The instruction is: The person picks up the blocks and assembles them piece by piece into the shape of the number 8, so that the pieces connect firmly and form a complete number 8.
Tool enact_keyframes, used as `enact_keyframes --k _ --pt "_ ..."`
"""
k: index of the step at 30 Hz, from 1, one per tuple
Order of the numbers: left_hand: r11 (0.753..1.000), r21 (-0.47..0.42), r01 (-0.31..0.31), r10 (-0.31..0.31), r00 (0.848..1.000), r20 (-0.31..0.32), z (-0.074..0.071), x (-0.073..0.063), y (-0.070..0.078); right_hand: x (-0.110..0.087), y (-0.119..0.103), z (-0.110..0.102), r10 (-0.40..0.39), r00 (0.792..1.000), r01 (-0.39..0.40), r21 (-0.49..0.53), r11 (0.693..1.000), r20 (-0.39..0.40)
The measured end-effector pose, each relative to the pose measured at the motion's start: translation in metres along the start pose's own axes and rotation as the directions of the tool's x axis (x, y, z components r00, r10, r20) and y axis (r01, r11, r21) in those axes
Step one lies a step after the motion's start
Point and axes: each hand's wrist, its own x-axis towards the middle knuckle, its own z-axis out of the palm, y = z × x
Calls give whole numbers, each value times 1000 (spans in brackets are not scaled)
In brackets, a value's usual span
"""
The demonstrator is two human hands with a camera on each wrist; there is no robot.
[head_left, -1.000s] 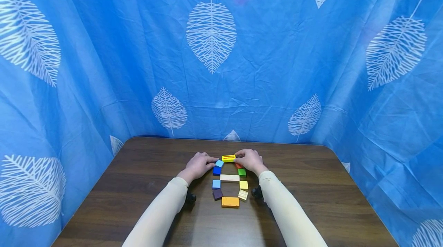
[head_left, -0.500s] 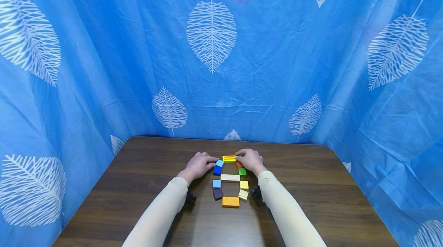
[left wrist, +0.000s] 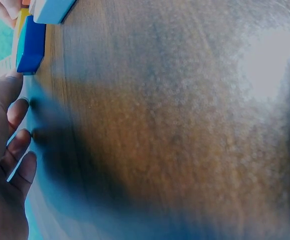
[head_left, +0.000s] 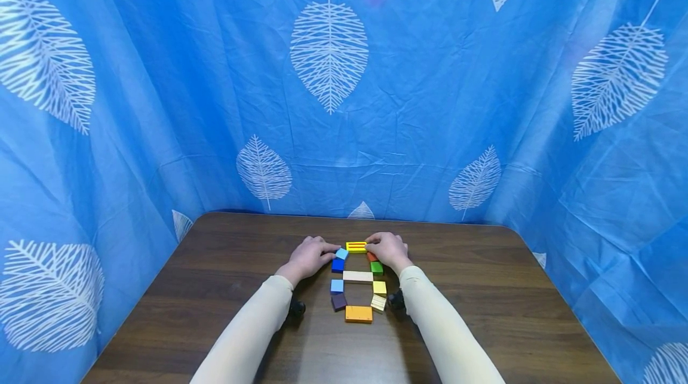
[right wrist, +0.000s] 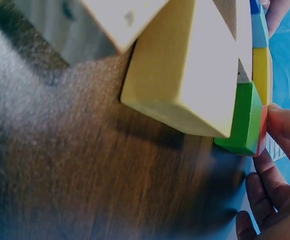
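Note:
In the head view, a yellow block with red stripes (head_left: pixel 356 247) lies at the far end of a ring of coloured blocks. My right hand (head_left: pixel 388 249) pinches its right end with thumb and index finger, close above a red block (head_left: pixel 372 257). On the other side my left hand (head_left: pixel 309 257) touches the outer side of a light blue block (head_left: pixel 341 254) with extended fingertips. The dark blue block (left wrist: pixel 32 45) sits by those fingers in the left wrist view. A green block (right wrist: pixel 242 120) stands near my right fingers. The exact fingertip contacts are partly hidden.
A long cream block (head_left: pixel 358 277) crosses the ring's middle. Nearer lie a light blue block (head_left: pixel 337 286), a dark purple block (head_left: pixel 338 301), a pale yellow block (head_left: pixel 378 288), a striped wooden block (head_left: pixel 378 303) and an orange block (head_left: pixel 358 314). A blue curtain (head_left: pixel 328 163) hangs behind the table (head_left: pixel 242 226).
Since one second ago the yellow block has shifted slightly right and straightened, with my right hand at its end. My left hand and the other blocks look unchanged.

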Motion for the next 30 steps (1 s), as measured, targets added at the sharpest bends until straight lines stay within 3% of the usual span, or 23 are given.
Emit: enact_keyframes --k 30 --pt "1000 -4 9 -9 1000 -5 1 -1 -1 -1 3 1 6 1000 -6 42 999 13"
